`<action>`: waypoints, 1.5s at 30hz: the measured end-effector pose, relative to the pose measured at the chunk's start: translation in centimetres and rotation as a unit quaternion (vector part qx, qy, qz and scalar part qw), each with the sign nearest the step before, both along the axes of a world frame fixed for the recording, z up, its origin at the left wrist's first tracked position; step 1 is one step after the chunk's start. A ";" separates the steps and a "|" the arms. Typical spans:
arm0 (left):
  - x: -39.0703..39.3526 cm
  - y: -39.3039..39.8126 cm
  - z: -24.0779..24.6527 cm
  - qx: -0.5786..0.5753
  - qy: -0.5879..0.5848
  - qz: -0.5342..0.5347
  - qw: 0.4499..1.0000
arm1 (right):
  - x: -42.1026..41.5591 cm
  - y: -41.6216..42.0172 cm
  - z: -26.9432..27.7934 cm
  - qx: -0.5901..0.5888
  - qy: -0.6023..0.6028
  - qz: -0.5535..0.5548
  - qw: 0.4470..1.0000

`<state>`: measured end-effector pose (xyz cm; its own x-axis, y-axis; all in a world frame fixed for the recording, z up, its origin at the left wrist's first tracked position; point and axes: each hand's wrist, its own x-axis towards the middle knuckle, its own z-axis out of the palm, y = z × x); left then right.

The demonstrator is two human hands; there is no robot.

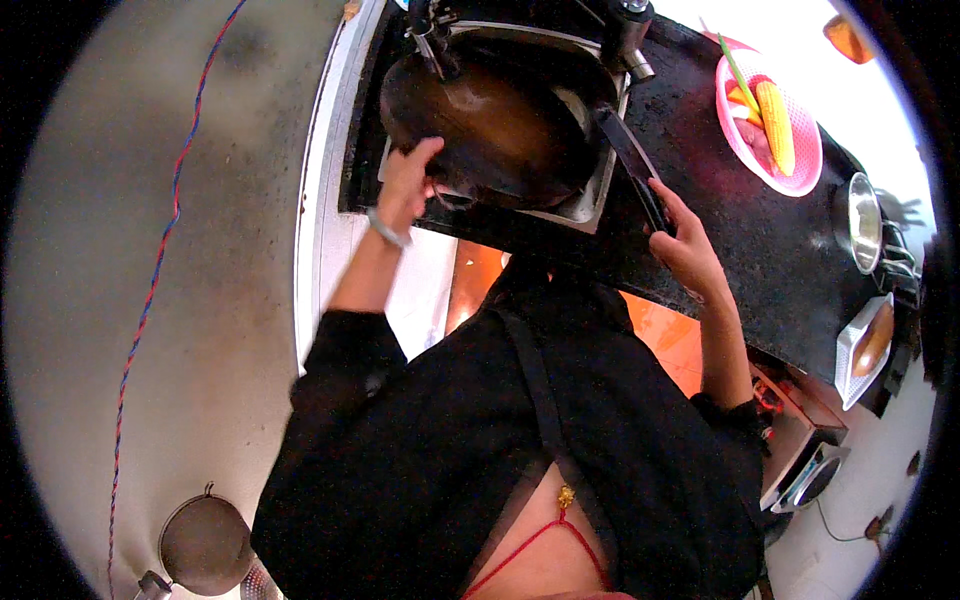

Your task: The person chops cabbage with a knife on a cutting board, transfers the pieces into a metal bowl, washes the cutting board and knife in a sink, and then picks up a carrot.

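A large dark wok lies tilted over a metal sink, its broad face under the end of a metal faucet. My right hand grips the wok's long black handle. At the wok's lower left rim is my left hand, thumb and fingers apart; it seems to touch the rim near a small loop, though blur hides whether it holds anything. Whether water runs from the faucet cannot be told.
Right of the sink, on the black countertop, stands a pink basket with corn and other food. Farther right are a metal pot and a white tray. A second spout rises behind the sink; a wall borders the left.
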<state>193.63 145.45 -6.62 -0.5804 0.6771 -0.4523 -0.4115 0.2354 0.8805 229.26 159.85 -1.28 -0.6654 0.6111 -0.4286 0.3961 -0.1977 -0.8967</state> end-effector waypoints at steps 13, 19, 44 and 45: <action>9.7 -8.6 1.0 0.024 0.036 0.240 0.970 | 2.5 1.8 0.4 0.025 0.045 0.107 0.993; 10.4 -9.9 1.6 0.033 0.009 0.244 0.969 | -3.2 1.9 -2.0 0.065 0.016 0.159 0.985; 12.1 -10.8 0.5 -0.017 -0.112 0.228 0.967 | -12.8 -9.2 -5.3 0.170 0.251 0.364 0.881; 12.1 -10.7 0.8 -0.024 -0.120 0.229 0.966 | -11.0 -7.3 -4.5 0.122 0.192 0.357 0.906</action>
